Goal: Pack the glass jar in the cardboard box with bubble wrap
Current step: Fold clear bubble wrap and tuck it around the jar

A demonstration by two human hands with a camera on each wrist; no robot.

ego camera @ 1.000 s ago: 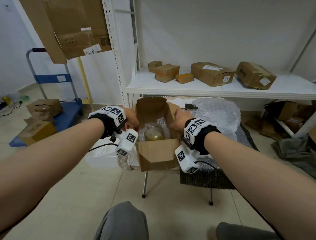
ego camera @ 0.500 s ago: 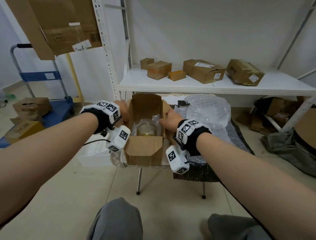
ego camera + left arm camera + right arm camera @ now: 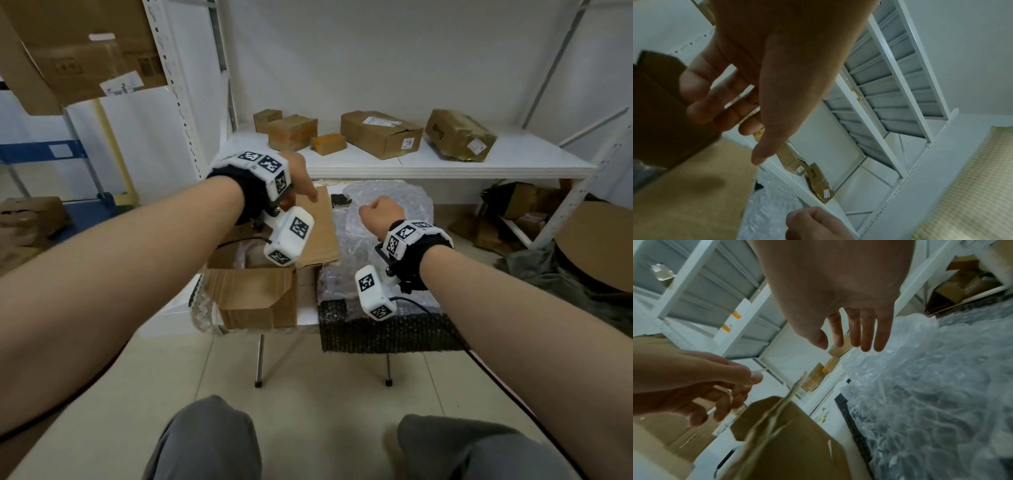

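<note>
Hands raised over cardboard box, left hand and right hand loose-fingered, empty.

Hands above cardboard box — flaps up.

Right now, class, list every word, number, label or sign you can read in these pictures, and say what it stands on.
No text here can be read for certain.
White labels on the shelf boxes: print too small to read.
White label on the hanging cardboard: blurred.
Dark scrawl on one shelf box: illegible.
Wrist markers: black-and-white square patterns, no letters or numbers.
</note>
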